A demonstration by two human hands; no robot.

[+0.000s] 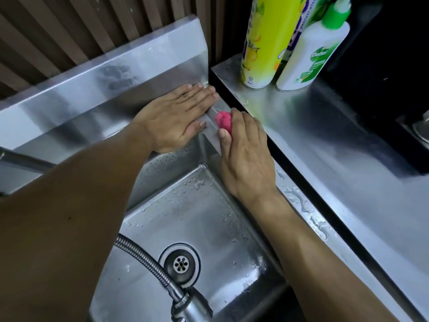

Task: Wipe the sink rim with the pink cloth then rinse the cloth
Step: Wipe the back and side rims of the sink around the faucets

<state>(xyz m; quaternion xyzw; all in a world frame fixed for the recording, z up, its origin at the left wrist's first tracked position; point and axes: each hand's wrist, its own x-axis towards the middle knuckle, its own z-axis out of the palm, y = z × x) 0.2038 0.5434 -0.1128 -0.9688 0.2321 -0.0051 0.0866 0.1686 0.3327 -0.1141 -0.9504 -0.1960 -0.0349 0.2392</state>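
Observation:
A steel sink (pixel 197 219) with a wet basin fills the middle of the view. My right hand (pixel 246 156) is closed on a bunched pink cloth (pixel 224 120) and presses it on the sink's right rim near the back corner. Only part of the cloth shows beyond my fingers. My left hand (pixel 176 117) lies flat, fingers together, on the back rim against the splashback, just left of the cloth. It holds nothing.
A flexible metal faucet hose (pixel 148 259) with its spray head (pixel 192 305) hangs over the basin near the drain (pixel 181 264). On the steel counter (pixel 336 140) to the right stand a yellow spray can (pixel 267 40) and a white bottle with a green cap (pixel 313 49). Water drops lie on the right rim.

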